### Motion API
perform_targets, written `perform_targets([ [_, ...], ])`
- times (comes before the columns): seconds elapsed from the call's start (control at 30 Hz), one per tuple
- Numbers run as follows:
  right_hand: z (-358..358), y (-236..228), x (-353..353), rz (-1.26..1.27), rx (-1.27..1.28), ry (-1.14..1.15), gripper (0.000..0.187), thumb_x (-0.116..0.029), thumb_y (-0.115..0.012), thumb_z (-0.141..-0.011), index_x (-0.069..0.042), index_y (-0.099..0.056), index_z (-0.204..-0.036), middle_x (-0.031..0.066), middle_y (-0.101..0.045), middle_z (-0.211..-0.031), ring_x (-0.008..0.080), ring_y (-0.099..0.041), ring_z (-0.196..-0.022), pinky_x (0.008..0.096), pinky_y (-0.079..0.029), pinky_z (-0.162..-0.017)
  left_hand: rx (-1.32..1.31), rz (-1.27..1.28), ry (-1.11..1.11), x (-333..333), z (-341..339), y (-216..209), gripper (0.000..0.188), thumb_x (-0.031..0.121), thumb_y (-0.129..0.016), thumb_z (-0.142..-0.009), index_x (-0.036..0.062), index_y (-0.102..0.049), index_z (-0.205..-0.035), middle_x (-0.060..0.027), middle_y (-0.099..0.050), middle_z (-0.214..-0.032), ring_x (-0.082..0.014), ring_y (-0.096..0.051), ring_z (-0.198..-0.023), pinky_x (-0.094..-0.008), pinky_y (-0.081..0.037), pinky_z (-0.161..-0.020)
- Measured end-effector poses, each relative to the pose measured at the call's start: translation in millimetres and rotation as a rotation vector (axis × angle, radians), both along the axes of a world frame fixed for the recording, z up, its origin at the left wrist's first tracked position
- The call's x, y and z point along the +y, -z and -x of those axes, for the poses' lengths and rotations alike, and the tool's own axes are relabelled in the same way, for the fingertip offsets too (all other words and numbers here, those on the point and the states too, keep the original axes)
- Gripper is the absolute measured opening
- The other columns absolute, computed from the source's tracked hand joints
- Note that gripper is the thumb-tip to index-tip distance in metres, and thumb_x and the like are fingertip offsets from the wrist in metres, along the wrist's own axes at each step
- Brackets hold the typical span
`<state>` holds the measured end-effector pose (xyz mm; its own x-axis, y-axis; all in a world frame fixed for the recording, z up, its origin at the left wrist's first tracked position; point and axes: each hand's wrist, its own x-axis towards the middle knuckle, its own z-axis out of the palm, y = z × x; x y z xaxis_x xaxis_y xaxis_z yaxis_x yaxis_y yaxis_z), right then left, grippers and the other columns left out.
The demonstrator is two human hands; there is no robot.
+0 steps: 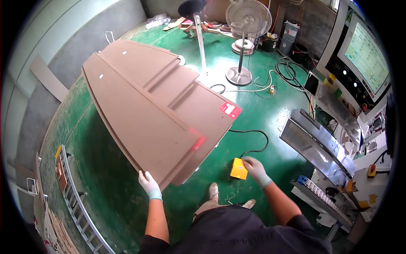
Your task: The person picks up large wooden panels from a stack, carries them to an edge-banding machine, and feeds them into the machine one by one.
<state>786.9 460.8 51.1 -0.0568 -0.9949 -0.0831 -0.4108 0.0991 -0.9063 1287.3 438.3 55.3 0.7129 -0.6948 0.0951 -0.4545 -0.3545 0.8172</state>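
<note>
My left hand (149, 185), in a pale glove, grips the near corner of a long brown panel (131, 114). That panel lies on top of a stack of other brown boards (203, 112), and a red-and-white label (230, 110) sits on a lower board's right corner. My right hand (256, 169), also gloved, is in the air to the right of the stack and holds no panel; motion smears its fingers. Just left of it in the picture, a yellow box-shaped pedal (238, 168) with a black cable rests on the green floor.
A machine with a screen (366, 57) stands at the right, above a metal conveyor section (311, 142). A pedestal fan (248, 19) and a crouching person (192, 10) are at the back. Hoses (289, 70) cross the floor. A roller rack (82, 207) runs along the left.
</note>
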Motion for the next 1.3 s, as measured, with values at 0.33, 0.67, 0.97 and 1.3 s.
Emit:
perform_targets([
  [0.33, -215, -80, -151, 0.225, 0.599, -0.307, 0.077, -0.046, -0.071, -0.086, -0.004, -0.050, -0.148, 0.0297, -0.040, -0.158, 0.0464, -0.040, -0.144, 0.0505, -0.041, -0.115, 0.457, 0.079, 0.081, 7, -9, -17, 0.058, 0.024, -0.050, -0.109, 0.0029, -0.033, -0.161, -0.0139, -0.034, -0.167, -0.0299, -0.036, -0.151, -0.0395, -0.028, -0.124],
  [0.67, -230, -69, -71, 0.229, 0.265, -0.576, 0.065, -0.036, -0.073, -0.088, -0.003, -0.057, -0.142, 0.0326, -0.042, -0.156, 0.0468, -0.046, -0.141, 0.0488, -0.038, -0.119, 0.774, 0.080, -0.030, 55, -84, -1, 0.057, 0.042, -0.051, -0.109, -0.0092, -0.054, -0.134, -0.0201, -0.067, -0.126, -0.0283, -0.068, -0.108, -0.0404, -0.056, -0.096],
  [0.97, -139, 1, 17, -0.418, -0.776, -0.245, 0.063, -0.032, -0.071, -0.098, 0.001, -0.049, -0.147, 0.0172, -0.064, -0.134, 0.0228, -0.062, -0.122, 0.0382, -0.050, -0.104, 1.055, -0.223, 0.116, 139, 28, -39, 0.060, 0.050, -0.039, -0.111, 0.0026, -0.052, -0.146, -0.0125, -0.063, -0.141, -0.0341, -0.065, -0.122, -0.0526, -0.054, -0.099],
  [1.3, -53, -58, 53, -0.436, -1.048, -0.122, 0.057, -0.032, -0.078, -0.093, 0.000, -0.058, -0.137, 0.0110, -0.067, -0.126, 0.0243, -0.067, -0.113, 0.0426, -0.058, -0.095, 1.209, -0.645, 0.842, 114, 205, -92, 0.054, 0.038, -0.047, -0.111, 0.0039, -0.043, -0.152, -0.0143, -0.051, -0.152, -0.0329, -0.054, -0.135, -0.0494, -0.051, -0.106],
])
